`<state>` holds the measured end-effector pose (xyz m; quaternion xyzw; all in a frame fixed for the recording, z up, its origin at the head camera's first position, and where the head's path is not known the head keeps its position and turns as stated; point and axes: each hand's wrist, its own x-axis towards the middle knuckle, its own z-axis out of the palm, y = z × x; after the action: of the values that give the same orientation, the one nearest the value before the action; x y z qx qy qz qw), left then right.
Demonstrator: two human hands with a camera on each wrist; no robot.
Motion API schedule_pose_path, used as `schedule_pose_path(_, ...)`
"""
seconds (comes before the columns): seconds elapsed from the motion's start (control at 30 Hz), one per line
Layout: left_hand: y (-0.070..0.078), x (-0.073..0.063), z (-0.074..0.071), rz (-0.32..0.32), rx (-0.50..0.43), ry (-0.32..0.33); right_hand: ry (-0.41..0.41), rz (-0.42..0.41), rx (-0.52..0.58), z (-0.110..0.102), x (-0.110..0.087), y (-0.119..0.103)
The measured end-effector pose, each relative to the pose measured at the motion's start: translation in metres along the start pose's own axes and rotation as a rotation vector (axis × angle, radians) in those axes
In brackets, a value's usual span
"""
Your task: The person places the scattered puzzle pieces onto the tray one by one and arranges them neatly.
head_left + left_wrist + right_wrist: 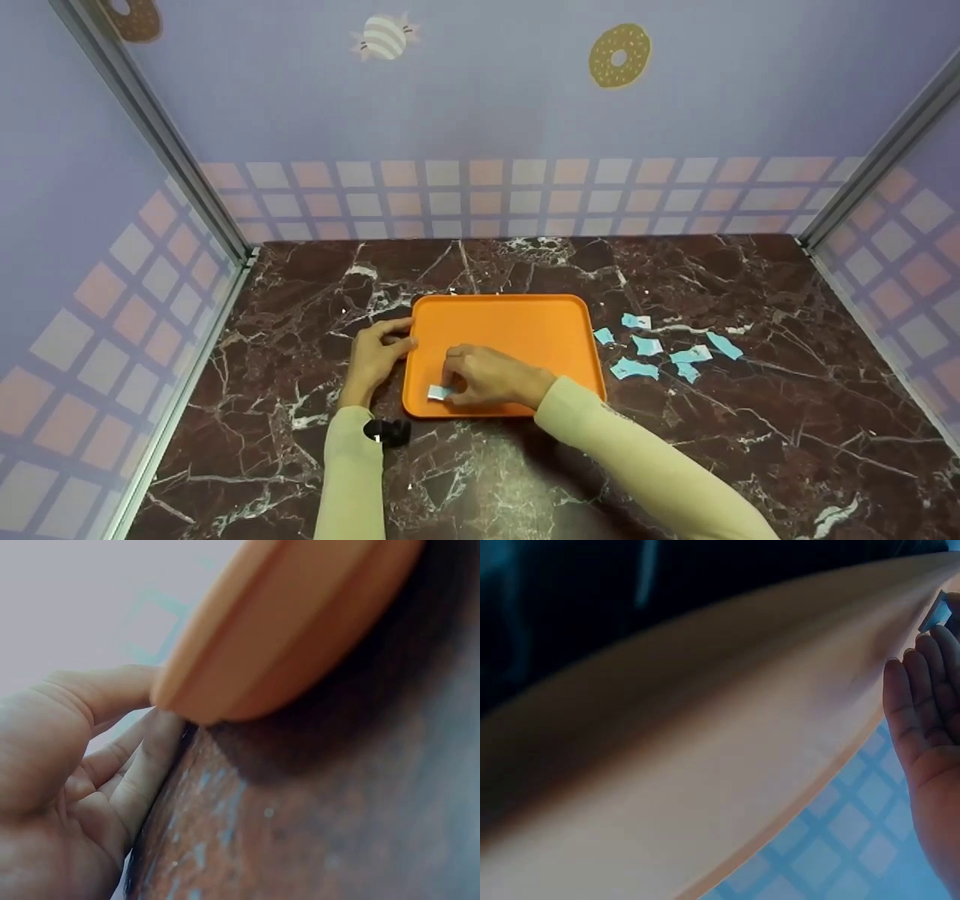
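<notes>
Paper scrap (pixel 437 392) | pinched: right fingers (pixel 452 364) | left fingers (pixel 391 327): touching tray (pixel 525 326)

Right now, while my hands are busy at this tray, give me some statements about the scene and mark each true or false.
1. The tray is green. False: it is orange.
2. The right hand pinches a small paper scrap. True.
3. The left hand lies flat in the tray's middle. False: it touches the tray's left edge.
4. Several blue scraps lie to the right of the tray. True.
5. The back wall is plain. False: it carries patterns.
</notes>
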<state>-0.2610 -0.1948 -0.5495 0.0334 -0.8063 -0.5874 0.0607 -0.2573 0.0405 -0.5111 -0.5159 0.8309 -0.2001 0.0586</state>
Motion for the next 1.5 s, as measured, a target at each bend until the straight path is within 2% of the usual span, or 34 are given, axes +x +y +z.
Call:
schedule_pose_path(0.57,0.003,-0.002,-0.001,0.027,0.052,-0.002,-0.003,-0.01,-0.051,0.007,0.013,-0.009)
schedule_pose_path(0.83,0.002,-0.002,0.0,0.028,0.034,-0.001,0.003,-0.017,-0.022,0.005,0.01,-0.009)
schedule_pose_path(1.1,-0.002,-0.002,0.0,0.023,0.014,0.001,0.011,0.0,0.172,-0.017,0.002,-0.004)
schedule_pose_path(1.27,-0.001,-0.003,-0.001,0.025,0.015,0.009,0.034,0.012,0.211,-0.036,-0.01,0.004)
schedule_pose_path(1.5,-0.002,-0.003,-0.001,0.031,0.037,0.006,0.117,0.085,0.252,-0.057,-0.032,0.018)
